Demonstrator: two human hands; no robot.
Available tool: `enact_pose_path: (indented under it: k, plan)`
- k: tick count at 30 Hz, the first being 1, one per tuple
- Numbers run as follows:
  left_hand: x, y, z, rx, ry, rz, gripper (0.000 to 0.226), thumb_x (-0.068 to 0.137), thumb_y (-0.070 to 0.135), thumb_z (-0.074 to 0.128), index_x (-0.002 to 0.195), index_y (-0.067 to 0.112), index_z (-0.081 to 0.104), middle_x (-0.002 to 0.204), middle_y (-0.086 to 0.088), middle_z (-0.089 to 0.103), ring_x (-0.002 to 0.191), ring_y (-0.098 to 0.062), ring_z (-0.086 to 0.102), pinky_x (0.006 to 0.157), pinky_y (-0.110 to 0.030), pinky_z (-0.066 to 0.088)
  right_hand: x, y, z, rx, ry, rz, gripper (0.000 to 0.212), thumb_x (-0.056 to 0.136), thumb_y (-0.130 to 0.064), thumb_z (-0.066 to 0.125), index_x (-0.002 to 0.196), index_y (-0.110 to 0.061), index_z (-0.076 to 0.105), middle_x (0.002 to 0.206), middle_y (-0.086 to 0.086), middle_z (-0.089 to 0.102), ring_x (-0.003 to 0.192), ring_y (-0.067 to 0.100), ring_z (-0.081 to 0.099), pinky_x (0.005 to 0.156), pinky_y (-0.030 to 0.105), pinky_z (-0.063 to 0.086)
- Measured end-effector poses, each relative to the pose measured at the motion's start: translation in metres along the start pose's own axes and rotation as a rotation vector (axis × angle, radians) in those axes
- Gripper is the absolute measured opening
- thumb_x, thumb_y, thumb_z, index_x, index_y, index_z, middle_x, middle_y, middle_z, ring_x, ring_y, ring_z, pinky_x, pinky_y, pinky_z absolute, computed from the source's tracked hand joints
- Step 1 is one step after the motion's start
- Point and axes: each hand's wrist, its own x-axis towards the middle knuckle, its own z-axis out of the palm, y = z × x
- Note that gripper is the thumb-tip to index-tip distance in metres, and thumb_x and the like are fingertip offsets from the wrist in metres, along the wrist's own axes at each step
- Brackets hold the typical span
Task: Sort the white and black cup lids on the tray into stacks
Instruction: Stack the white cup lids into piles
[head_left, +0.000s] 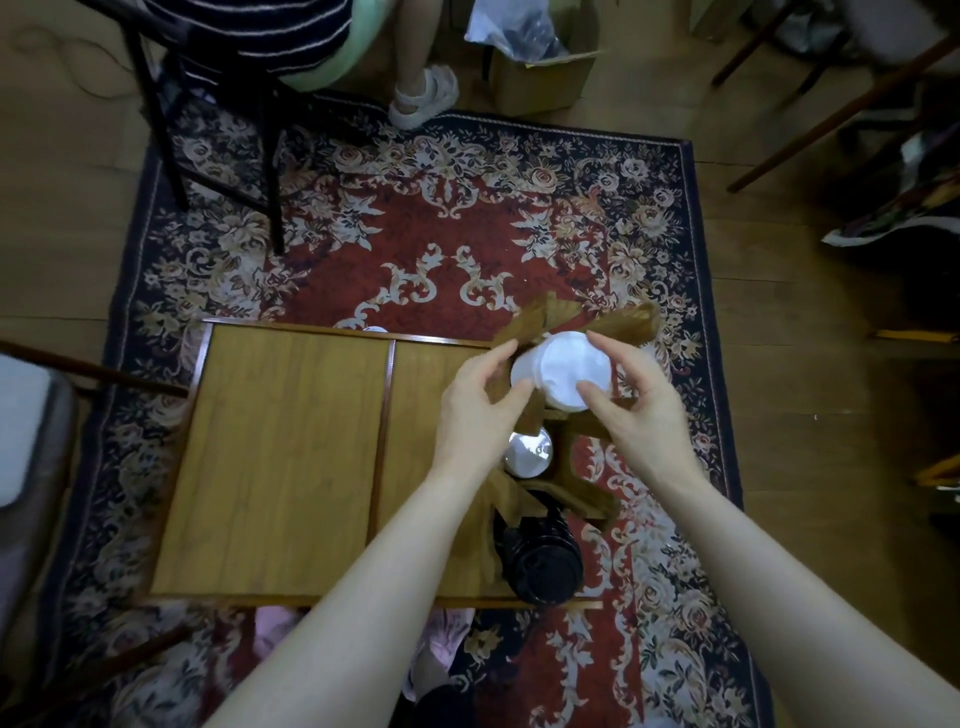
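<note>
White stack (563, 371): light, slippery plastic lids, pinched at rim by left hand (480, 402) and right hand (631, 397); likely topples if squeezed unevenly.

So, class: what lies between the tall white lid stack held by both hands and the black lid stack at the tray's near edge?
In the head view, a short white lid stack lies between them.

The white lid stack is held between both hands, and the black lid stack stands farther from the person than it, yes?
Not quite. In the head view the black lid stack stands nearer the person, by the tray's near edge. The left hand and right hand do hold the white lid stack.
</note>
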Motion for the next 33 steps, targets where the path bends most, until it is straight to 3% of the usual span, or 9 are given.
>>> enact_pose_path:
  k: [5,8,10,12,16,21,27,30,33]
  plan:
    - [-0.034,-0.005,-0.063,0.016,0.088,0.019,0.048,0.095,0.019,0.067,0.14,0.028,0.056,0.131,0.017,0.056,0.121,-0.003,0.054,0.102,-0.025,0.044,-0.03,-0.042,0.032,0.047,-0.101,-0.034,0.049,0.09,-0.01,0.068,0.128,-0.037,0.054,0.126,-0.02,0.056,0.12,-0.007,0.048,0.101,0.017,0.037]
    - [-0.061,-0.012,-0.114,0.001,0.173,0.02,0.049,0.094,0.016,0.067,0.14,0.027,0.054,0.125,0.019,0.055,0.119,-0.004,0.056,0.102,-0.029,0.048,-0.045,-0.072,0.063,0.025,-0.181,-0.055,0.052,0.089,-0.012,0.068,0.132,-0.036,0.053,0.127,-0.015,0.057,0.122,-0.001,0.049,0.105,0.025,0.039]
    - [-0.08,-0.018,-0.152,0.01,0.238,0.029,0.049,0.094,0.015,0.068,0.138,0.031,0.053,0.121,0.024,0.053,0.115,0.001,0.055,0.1,-0.028,0.048,-0.055,-0.096,0.089,0.042,-0.239,-0.081,0.053,0.089,-0.011,0.068,0.132,-0.038,0.051,0.128,-0.018,0.056,0.121,-0.007,0.048,0.106,0.019,0.039]
    - [-0.099,-0.026,-0.191,-0.001,0.313,0.02,0.047,0.094,0.016,0.068,0.132,0.038,0.053,0.121,0.026,0.052,0.114,0.004,0.054,0.098,-0.027,0.047,-0.066,-0.122,0.119,0.053,-0.291,-0.11,0.055,0.089,-0.011,0.068,0.132,-0.04,0.05,0.126,-0.022,0.054,0.118,-0.01,0.048,0.1,0.012,0.04]
    - [-0.14,-0.046,-0.268,-0.065,0.477,-0.025,0.045,0.094,0.017,0.068,0.121,0.05,0.052,0.123,0.021,0.054,0.115,-0.001,0.056,0.1,-0.036,0.051,-0.087,-0.172,0.186,0.06,-0.413,-0.155,0.056,0.091,-0.015,0.067,0.131,-0.047,0.047,0.124,-0.021,0.055,0.116,-0.006,0.051,0.092,0.015,0.044]
    - [-0.188,-0.066,-0.347,-0.142,0.653,-0.042,0.047,0.094,0.011,0.067,0.119,0.05,0.054,0.13,0.009,0.058,0.116,-0.005,0.059,0.102,-0.038,0.051,-0.114,-0.224,0.27,0.064,-0.565,-0.205,0.055,0.091,-0.018,0.068,0.135,-0.044,0.047,0.128,-0.021,0.054,0.118,-0.004,0.052,0.093,0.021,0.047]
    - [-0.219,-0.095,-0.416,-0.189,0.849,-0.052,0.047,0.094,0.008,0.067,0.121,0.044,0.056,0.129,0.012,0.054,0.118,-0.002,0.057,0.102,-0.034,0.051,-0.142,-0.266,0.353,0.097,-0.715,-0.19,0.053,0.089,-0.018,0.07,0.132,-0.043,0.051,0.131,-0.02,0.055,0.114,-0.004,0.056,0.092,0.024,0.05]
    - [-0.224,-0.114,-0.449,-0.149,0.984,-0.056,0.045,0.094,0.01,0.066,0.128,0.039,0.057,0.131,0.015,0.05,0.122,0.001,0.052,0.106,-0.028,0.047,-0.155,-0.279,0.389,0.121,-0.772,-0.142,0.05,0.089,-0.016,0.071,0.131,-0.037,0.055,0.126,-0.017,0.059,0.11,-0.006,0.058,0.088,0.016,0.048]
    - [-0.222,-0.136,-0.481,-0.117,1.035,-0.078,0.045,0.096,0.018,0.065,0.135,0.038,0.054,0.139,0.011,0.045,0.132,-0.004,0.046,0.111,-0.033,0.04,-0.164,-0.289,0.423,0.129,-0.827,-0.045,0.046,0.089,-0.021,0.07,0.13,-0.037,0.055,0.125,-0.012,0.061,0.112,0.0,0.058,0.089,0.014,0.047]
